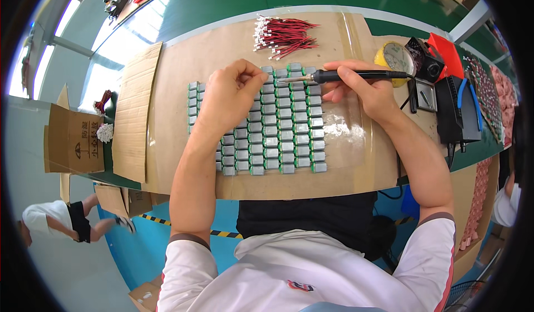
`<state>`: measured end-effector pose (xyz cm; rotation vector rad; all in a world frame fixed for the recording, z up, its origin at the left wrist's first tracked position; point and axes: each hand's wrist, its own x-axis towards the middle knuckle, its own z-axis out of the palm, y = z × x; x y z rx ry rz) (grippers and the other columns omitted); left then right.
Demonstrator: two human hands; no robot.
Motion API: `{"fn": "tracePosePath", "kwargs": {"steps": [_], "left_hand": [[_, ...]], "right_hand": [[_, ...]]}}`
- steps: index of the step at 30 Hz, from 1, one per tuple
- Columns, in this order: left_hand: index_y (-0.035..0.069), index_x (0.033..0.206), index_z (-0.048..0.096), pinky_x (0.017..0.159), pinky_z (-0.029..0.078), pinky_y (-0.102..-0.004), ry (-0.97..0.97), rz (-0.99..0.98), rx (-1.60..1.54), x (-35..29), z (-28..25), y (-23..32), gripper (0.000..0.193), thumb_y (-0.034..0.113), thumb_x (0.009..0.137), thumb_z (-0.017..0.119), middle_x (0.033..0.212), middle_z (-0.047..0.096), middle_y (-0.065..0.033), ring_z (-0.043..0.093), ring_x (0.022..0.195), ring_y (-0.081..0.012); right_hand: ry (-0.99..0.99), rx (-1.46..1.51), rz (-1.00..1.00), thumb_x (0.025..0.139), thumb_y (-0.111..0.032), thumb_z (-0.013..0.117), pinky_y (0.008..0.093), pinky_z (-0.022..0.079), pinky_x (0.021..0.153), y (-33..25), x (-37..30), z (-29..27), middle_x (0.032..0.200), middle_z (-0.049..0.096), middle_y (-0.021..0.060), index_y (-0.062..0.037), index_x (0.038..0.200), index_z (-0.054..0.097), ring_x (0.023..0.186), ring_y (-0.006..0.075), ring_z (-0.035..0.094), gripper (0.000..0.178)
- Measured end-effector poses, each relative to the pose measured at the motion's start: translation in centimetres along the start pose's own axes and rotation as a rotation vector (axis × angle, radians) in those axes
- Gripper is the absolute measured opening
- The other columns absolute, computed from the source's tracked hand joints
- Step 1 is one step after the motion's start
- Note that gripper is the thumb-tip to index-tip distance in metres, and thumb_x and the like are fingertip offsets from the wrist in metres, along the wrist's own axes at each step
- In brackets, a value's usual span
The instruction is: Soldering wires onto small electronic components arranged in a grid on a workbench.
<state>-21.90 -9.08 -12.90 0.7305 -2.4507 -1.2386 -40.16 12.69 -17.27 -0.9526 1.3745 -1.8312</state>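
Observation:
Many small grey electric motors with green ends point(286, 125) stand in close rows on a brown cardboard work sheet point(272, 188). My right hand point(371, 92) grips the black handle of a soldering iron point(356, 75), whose metal tip points left over the far rows. Across from it, my left hand point(231, 92) hovers at the upper left of the rows with thumb and fingers pinched together near the tip. What the pinch holds is too small or hidden to name. Beyond both hands lies a bundle of red and black wires with white connectors point(285, 36).
On the right are a yellow-rimmed tape roll point(396, 59), a red tray point(445, 57), a small metal tray point(426, 96) and a black box with a blue loop-handled tool point(466, 103). A cardboard flap point(135, 111) and carton point(75, 139) flank the left. Someone walks point(64, 220) lower left.

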Motion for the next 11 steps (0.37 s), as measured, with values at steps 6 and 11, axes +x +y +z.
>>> {"fn": "tracePosePath", "kwargs": {"steps": [6, 11], "left_hand": [[0.001, 0.095, 0.07, 0.048, 0.039, -0.0225, 0.036, 0.01, -0.063, -0.14, 0.01, 0.42, 0.011, 0.012, 0.096, 0.072, 0.063, 0.064, -0.001, 0.054, 0.052, -0.0047], [0.001, 0.097, 0.069, 0.051, 0.041, -0.0232, 0.001, -0.012, 0.055, 0.04, -0.13, -0.26, 0.012, 0.013, 0.095, 0.071, 0.063, 0.065, -0.0006, 0.059, 0.055, -0.006]], "right_hand": [[-0.001, -0.007, 0.04, 0.104, -0.014, 0.063, 0.0323, 0.065, 0.074, -0.07, -0.04, 0.01, 0.096, 0.076, 0.0126, 0.0053, 0.118, 0.072, 0.073, 0.0161, 0.074, 0.026], [-0.032, 0.011, 0.037, 0.103, -0.016, 0.064, 0.0336, 0.065, 0.075, 0.15, 0.04, -0.17, 0.1, 0.077, 0.0165, 0.0039, 0.12, 0.072, 0.074, 0.0173, 0.075, 0.027]]}}
